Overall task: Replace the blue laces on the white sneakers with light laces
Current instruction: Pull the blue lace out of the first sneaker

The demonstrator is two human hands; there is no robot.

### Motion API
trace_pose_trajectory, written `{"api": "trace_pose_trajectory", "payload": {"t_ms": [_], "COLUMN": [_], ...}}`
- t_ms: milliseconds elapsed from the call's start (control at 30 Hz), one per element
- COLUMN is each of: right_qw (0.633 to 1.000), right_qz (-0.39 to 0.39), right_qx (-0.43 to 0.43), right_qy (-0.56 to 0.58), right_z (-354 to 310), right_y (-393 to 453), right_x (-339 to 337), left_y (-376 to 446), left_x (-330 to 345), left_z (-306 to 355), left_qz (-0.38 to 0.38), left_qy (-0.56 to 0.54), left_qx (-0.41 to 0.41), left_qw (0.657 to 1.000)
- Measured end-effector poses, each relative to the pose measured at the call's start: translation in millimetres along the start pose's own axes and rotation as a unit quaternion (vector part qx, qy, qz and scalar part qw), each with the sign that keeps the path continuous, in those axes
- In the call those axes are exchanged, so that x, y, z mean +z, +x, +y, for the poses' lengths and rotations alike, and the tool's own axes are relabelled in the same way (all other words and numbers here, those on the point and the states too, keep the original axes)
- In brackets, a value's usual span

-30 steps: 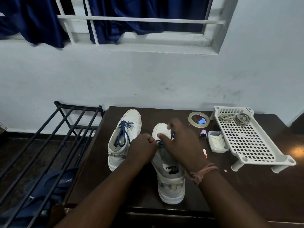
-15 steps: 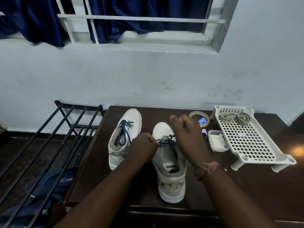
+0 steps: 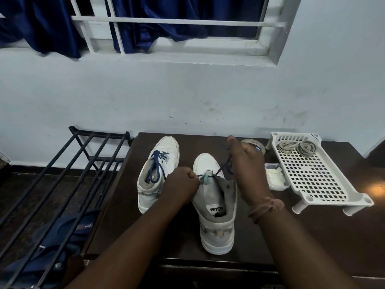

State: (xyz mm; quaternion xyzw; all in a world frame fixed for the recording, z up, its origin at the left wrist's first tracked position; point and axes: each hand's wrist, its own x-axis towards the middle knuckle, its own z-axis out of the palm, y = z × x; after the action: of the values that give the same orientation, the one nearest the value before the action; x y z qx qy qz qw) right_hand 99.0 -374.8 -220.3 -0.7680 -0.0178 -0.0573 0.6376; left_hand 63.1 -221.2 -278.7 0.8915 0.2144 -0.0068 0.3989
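Blue lace [image 3: 226, 163] runs up from the near sneaker [image 3: 216, 197], pinched in the right hand [image 3: 245, 161] toward 12 o'clock. Left hand [image 3: 183, 184] clenches the shoe's tongue; keeping it braced should free each eyelet cleanly.

Dark table [image 3: 312, 236]: two sneakers [image 3: 216, 205], tape roll [image 3: 253, 142], white rack [image 3: 316, 174], small tub [image 3: 276, 179].

You can read one word only — "ALBANIA", upside down to you, on a white label [image 3: 216, 210] inside the near right sneaker [image 3: 216, 205].
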Motion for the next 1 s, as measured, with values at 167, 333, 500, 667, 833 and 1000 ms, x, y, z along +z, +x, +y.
{"api": "trace_pose_trajectory", "payload": {"t_ms": [167,333,500,667,833,1000], "right_qw": [0.988,0.974,0.968,0.936,0.902,0.948], "right_qz": [-0.005,-0.087,-0.188,-0.179,-0.175,-0.136], "right_qx": [-0.020,0.042,0.089,0.034,-0.037,-0.005], "right_qy": [-0.155,-0.203,-0.142,-0.302,-0.394,-0.288], "right_z": [20,44,58,77,77,72], "right_y": [8,16,25,26,22,23], "right_x": [-15,-15,-17,-19,-3,-6], "left_y": [-3,0,9,10,9,8], "left_x": [1,6,11,19,22,22], "left_z": [4,6,-2,-8,-11,-11], "left_qz": [0.004,0.047,-0.079,-0.042,-0.021,-0.014], "left_qy": [-0.037,-0.118,0.026,0.082,0.041,0.045], "left_qx": [0.007,0.053,0.094,0.132,0.144,0.156], "left_qw": [0.999,0.991,0.992,0.987,0.989,0.987]}}
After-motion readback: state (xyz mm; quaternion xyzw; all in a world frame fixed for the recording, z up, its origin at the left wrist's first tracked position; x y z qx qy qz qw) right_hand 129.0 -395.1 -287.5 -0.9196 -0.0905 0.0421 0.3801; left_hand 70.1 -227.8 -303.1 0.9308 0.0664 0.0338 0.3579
